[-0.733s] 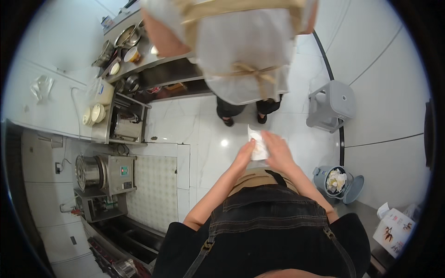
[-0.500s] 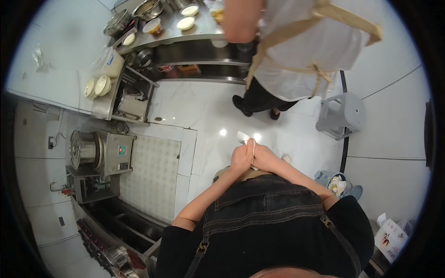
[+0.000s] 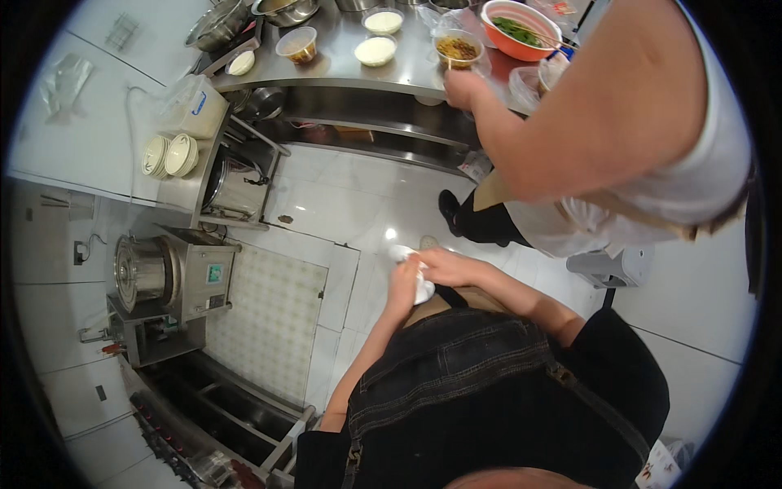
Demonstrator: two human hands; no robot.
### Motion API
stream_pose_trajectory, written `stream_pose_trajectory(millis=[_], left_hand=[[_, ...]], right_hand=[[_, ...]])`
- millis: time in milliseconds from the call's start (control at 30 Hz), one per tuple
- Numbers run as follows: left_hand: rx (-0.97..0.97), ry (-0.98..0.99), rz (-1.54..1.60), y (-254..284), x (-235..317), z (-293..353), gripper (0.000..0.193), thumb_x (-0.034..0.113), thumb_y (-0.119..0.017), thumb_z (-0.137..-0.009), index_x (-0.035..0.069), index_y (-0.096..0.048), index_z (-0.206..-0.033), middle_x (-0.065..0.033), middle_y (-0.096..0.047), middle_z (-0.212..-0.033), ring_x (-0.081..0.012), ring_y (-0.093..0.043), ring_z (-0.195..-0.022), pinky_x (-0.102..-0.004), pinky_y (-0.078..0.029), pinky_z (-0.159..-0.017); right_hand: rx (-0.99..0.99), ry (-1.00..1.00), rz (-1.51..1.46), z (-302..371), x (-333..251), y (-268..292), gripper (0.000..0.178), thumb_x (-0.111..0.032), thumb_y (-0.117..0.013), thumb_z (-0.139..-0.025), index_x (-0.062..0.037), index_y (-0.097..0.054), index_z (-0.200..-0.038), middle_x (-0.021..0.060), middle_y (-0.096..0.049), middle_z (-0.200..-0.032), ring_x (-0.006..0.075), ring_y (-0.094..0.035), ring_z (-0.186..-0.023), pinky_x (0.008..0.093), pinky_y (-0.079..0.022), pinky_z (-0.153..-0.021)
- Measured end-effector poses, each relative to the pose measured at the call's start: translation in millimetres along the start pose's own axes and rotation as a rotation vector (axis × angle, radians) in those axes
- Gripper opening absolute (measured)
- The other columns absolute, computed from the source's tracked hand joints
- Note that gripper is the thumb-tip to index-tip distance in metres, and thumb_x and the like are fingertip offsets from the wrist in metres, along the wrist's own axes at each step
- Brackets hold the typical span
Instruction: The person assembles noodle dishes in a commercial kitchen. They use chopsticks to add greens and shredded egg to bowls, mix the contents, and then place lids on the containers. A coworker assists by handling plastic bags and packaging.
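Both my hands are together in front of my waist, closed around a crumpled white tissue. My left hand grips it from the left, fingers curled. From the right my right hand meets it, its fingers bent against the left one. Parts of the tissue stick out beyond the fingers and below the palms; the rest is hidden between the hands.
A co-worker stands ahead on the right, one hand at a clear bowl of food on the steel counter. A red-orange basin holds greens. At left are stacked bowls and a steel pot. A grey stool is at right.
The co-worker has turned, and an arm now reaches across to the bowl on the counter. My view has shifted toward the counter. My hands have turned, and more tissue shows beneath them.
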State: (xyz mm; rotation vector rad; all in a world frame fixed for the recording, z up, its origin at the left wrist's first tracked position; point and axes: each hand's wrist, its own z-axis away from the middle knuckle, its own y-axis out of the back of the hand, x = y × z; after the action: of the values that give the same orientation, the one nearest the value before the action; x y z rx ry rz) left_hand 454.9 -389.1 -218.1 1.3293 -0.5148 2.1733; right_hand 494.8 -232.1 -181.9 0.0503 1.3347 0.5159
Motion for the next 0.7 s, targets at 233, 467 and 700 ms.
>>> stream_pose_trajectory(millis=[233, 467, 700], left_hand=[[0.304, 0.063, 0.461, 39.4, 101.3, -108.9, 0.051, 0.045, -0.038, -0.1, 0.0, -0.058, -0.107, -0.0058, -0.061, -0.092, -0.0135, -0.058, -0.082, -0.0285, -0.046, -0.069], [0.062, 0.248, 0.519, 57.0, 111.4, -193.8, 0.046, 0.042, -0.04, -0.1, 0.002, -0.056, -0.114, -0.0063, -0.062, -0.099, -0.0146, -0.06, -0.089, -0.0288, -0.048, -0.074], [-0.632, 0.33, 0.452, 97.4, 156.6, -290.5, 0.039, 0.04, -0.039, -0.101, 0.006, -0.055, -0.112, -0.0035, -0.06, -0.088, -0.0121, -0.055, -0.073, -0.0251, -0.046, -0.063]], right_hand=[[0.369, 0.226, 0.649, -121.9, -45.6, 73.5, 0.022, -0.013, -0.058, -0.084, -0.0063, -0.06, -0.105, 0.0114, -0.065, -0.08, 0.0307, -0.064, -0.078, 0.0424, -0.048, -0.072], [0.526, 0.149, 0.522, -162.2, -13.9, 106.3, 0.024, -0.017, -0.057, -0.085, -0.0004, -0.059, -0.102, 0.0158, -0.063, -0.095, 0.0356, -0.061, -0.083, 0.0433, -0.049, -0.077], [0.921, -0.204, -0.067, -222.4, -20.2, 155.2, 0.023, -0.021, -0.049, -0.094, -0.0012, -0.059, -0.089, 0.017, -0.06, -0.077, 0.0291, -0.059, -0.067, 0.0369, -0.046, -0.063]])
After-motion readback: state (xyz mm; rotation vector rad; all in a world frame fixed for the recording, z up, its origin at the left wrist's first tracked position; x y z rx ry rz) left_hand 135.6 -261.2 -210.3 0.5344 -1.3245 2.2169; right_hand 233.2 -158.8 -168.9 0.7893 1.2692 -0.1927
